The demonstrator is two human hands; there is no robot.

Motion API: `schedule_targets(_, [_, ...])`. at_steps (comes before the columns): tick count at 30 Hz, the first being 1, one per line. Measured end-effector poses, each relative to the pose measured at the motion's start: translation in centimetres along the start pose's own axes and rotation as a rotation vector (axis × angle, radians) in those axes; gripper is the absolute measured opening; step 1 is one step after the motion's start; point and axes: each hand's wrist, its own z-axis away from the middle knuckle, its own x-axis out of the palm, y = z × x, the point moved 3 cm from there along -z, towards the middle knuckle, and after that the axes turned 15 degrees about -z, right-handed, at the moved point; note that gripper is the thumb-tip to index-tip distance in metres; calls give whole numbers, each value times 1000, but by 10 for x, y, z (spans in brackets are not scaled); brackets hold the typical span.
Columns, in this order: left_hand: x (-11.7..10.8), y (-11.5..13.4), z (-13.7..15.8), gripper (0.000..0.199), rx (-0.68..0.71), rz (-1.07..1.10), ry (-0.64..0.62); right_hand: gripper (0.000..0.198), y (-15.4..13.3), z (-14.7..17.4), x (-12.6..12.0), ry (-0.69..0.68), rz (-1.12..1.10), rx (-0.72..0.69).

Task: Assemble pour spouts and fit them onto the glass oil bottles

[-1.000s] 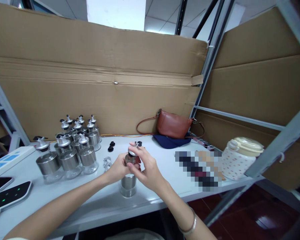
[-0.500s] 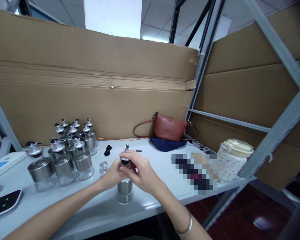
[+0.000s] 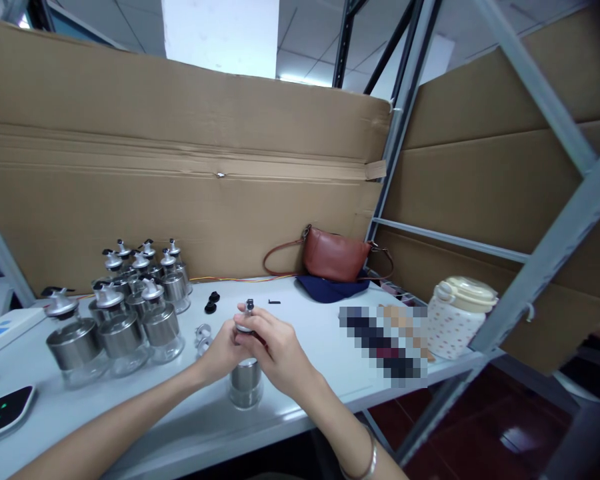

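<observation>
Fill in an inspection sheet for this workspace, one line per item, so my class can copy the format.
Surface: white table, glossy.
Job's things: bottle upright near the front edge; other bottles grouped left; rings and black parts loose.
Clutter: bag on navy cap, jar, black-topped device; one patch pixelated, contents unclear.
Hands: left hand and right hand around the bottle's top; grip partly hidden.
Cables: thin wires along the back edge.
Surroundings: cardboard, metal frame.

Silver around the central cylindrical clear-glass bottle (image 3: 246, 379); reddish dots over the rounded white container (image 3: 451, 331).
</observation>
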Motion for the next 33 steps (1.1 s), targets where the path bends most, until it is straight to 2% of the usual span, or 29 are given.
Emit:
schedule_targets(4, [1, -1, -1, 13, -8, 8, 14, 28, 1, 2, 1, 12, 90, -30])
schedule_targets(11, [0, -3, 0, 22, -62, 28, 35, 29, 2, 5, -4, -86, 121, -32])
schedule_targets(15, [0, -7, 5, 47, -85, 204, -40, 46, 9, 14, 0, -79, 67, -9])
schedule_targets(19, [4, -18, 6, 70, -250, 383, -44, 70, 17, 21, 12, -53, 58, -36])
schedule_targets(22, [7, -19, 3, 69, -321, 463, -3, 74, 19, 22, 19, -33, 89, -43])
schedule_targets(26, [8, -14, 1, 58, -317, 523, 99, 73, 18, 24, 22, 9, 78, -79])
schedule_targets(33, [11, -13, 4, 56, -328, 470, 34, 70, 27, 31, 25, 44, 56, -85])
